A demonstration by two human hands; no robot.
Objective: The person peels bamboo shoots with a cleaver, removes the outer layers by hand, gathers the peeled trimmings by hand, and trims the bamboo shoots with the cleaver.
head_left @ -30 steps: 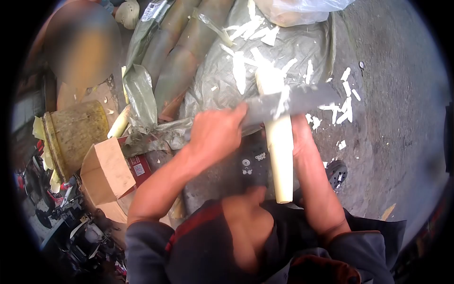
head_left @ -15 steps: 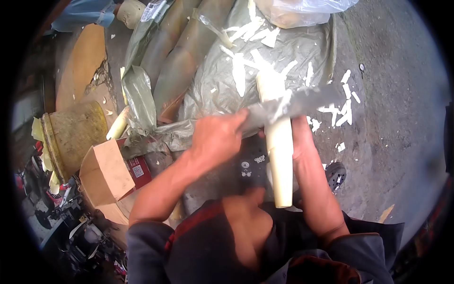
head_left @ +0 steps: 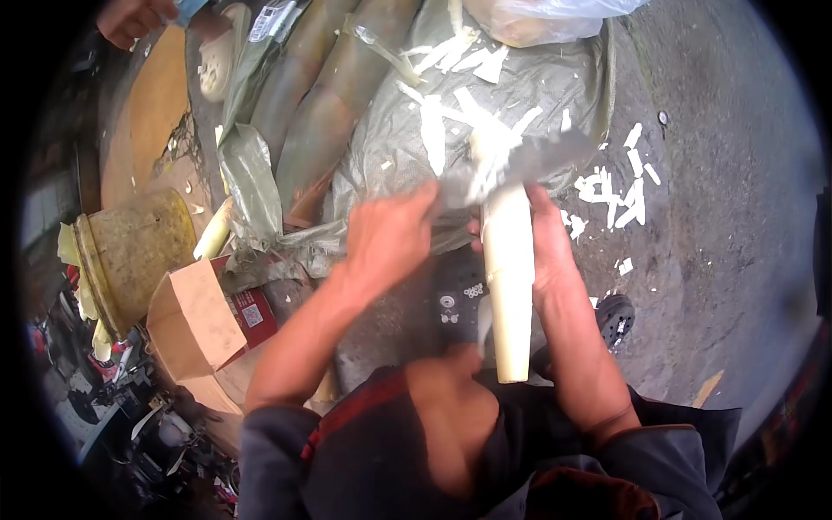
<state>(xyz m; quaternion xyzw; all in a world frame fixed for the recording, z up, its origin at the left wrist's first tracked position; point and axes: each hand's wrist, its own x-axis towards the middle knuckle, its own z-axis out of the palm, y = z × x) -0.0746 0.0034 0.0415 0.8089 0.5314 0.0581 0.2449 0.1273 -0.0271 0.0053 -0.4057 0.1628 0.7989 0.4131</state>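
My left hand (head_left: 392, 232) is closed round the handle end of a broad dark knife (head_left: 542, 165). The blade is smeared by motion and lies across the upper part of a long pale stalk (head_left: 510, 286), with white bits on it. Under and behind the stalk, my right hand (head_left: 546, 238) supports it from the right side, with some fingertips showing on its left. The stalk's blunt lower end points toward my body. White shavings (head_left: 433, 130) lie around its upper end on a grey-green plastic sheet (head_left: 373, 160).
Large brown-green stalks (head_left: 325, 113) lie at the upper left, beside a yellow bucket (head_left: 143, 251) and an open cardboard box (head_left: 204, 316). A clear plastic bag (head_left: 546, 17) is at the top. Another person's hand (head_left: 134, 19) shows at the upper left. More shavings (head_left: 634, 204) lie right.
The knife and my left hand have shifted slightly left, and the blade has tilted more upward. The stalk's lower end has moved a little left and down. Another person's hand has appeared at the upper left.
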